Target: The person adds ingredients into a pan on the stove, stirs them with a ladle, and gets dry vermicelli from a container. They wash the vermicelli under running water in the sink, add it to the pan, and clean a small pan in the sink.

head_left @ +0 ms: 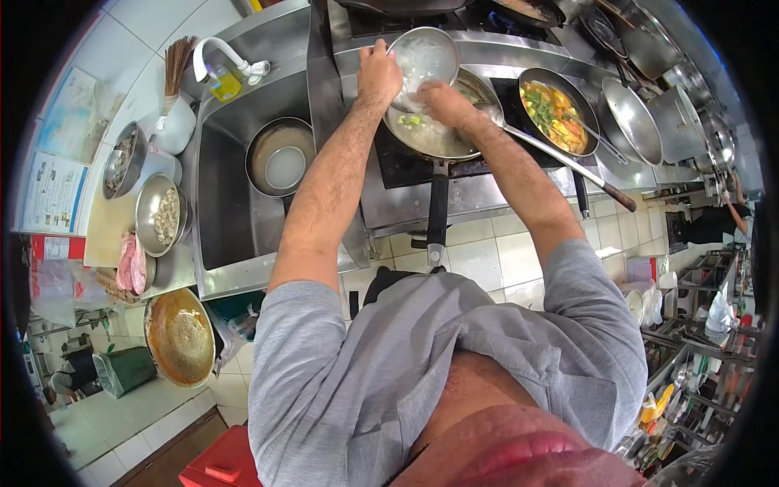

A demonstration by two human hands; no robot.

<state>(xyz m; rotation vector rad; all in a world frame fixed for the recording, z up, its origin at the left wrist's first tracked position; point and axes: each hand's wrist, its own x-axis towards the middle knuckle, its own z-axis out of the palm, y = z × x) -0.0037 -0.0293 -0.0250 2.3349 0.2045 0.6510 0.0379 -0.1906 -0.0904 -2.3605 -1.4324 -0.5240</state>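
Observation:
My left hand [379, 71] grips the rim of a metal bowl [426, 58], which is tilted above a frying pan [438, 146] on the stove. Pale, wet pieces lie inside the bowl. My right hand [446, 104] is at the bowl's lower edge, over the pan; its fingertips are blurred and partly hidden, so what they hold cannot be told. Liquid and some green pieces show in the pan. A long-handled ladle [540, 144] rests across the right side of the pan, beneath my right wrist.
A second pan [560, 112] holds colourful vegetables at the right, beside an empty wok [631, 122]. The sink [227, 162] at the left contains another pan [261, 154]. Bowls [154, 213] stand on the far-left counter. Two other people are in the distance.

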